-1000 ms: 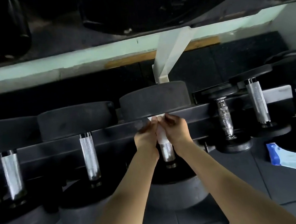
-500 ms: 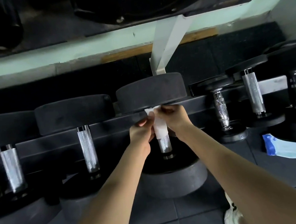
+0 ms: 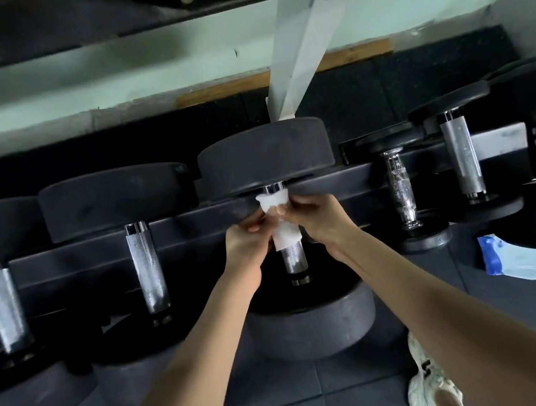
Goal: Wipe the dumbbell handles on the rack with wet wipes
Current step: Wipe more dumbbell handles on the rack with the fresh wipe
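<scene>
Both hands, left (image 3: 247, 243) and right (image 3: 316, 219), grip the wipe (image 3: 280, 224) wrapped around the dumbbell handle (image 3: 294, 259).

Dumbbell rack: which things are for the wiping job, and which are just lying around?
Job: wet wipe, middle dumbbell handle, left hand, right hand, blue wipes packet, rack rail.
Just there: white sneaker, wooden strip.

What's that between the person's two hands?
In the head view, a white wet wipe wrapped round the dumbbell handle sits between the left hand and right hand.
</scene>
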Available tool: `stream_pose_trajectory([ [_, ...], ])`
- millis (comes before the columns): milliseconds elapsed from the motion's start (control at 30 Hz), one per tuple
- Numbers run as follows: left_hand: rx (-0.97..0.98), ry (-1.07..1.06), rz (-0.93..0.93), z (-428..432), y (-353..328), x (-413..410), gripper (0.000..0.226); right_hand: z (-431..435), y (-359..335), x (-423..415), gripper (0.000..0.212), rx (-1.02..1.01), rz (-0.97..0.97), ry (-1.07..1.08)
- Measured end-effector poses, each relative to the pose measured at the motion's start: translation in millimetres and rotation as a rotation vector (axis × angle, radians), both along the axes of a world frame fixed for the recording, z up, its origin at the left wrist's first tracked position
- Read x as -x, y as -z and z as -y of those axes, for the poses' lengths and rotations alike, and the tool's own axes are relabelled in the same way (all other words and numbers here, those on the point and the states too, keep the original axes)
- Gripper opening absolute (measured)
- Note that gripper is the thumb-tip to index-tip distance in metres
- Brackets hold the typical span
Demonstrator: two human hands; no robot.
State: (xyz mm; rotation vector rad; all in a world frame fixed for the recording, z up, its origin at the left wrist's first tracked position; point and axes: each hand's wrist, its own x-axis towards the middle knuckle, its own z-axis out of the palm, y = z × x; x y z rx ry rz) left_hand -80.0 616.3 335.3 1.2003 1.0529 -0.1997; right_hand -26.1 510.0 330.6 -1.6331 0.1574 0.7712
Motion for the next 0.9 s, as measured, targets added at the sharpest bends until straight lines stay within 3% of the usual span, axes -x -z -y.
stream_pose_trajectory([
  [100, -0.071, 0.078, 0.027, 3, -1, 9, 0.025, 10, 6, 6, 0.028, -0.003, 0.044, -0.098],
  [167, -0.156, 0.171, 0.072, 0, 0, 15, 0.038, 16, 10, 6, 0.033, 0.028, 0.059, -0.177],
  [300, -0.365, 0.468, 0.147, -7, 5, 24, 0.023, 25, 12, 5, 0.043, 0.135, 0.043, -0.342],
  [400, -0.389, 0.572, 0.115, -8, 11, 32, 0.023, 31, 6, 9, 0.040, 0.224, 0.037, -0.447],
  [500, -0.413, 0.656, 0.092, -1, 17, 43, 0.030, 36, 1, 16, 0.024, 0.330, 0.013, -0.581],
  [600, -0.436, 0.778, 0.058, -1, 17, 44, 0.024, 36, 2, 20, 0.044, 0.454, 0.054, -0.697],
  [667, -0.512, 0.947, -0.012, -6, 12, 40, 0.018, 36, 2, 18, 0.043, 0.504, 0.075, -0.718],
  [733, -0.614, 1.061, -0.086, -10, 0, 35, 0.030, 37, -3, 17, 0.031, 0.604, 0.104, -0.729],
  [800, -0.674, 0.978, -0.103, -13, -8, 30, 0.027, 39, -11, 14, 0.010, 0.657, 0.160, -0.612],
  [900, -0.731, 0.560, -0.115, -13, -23, 29, 0.022, 34, -25, 9, 0.017, 0.598, 0.231, -0.298],
])
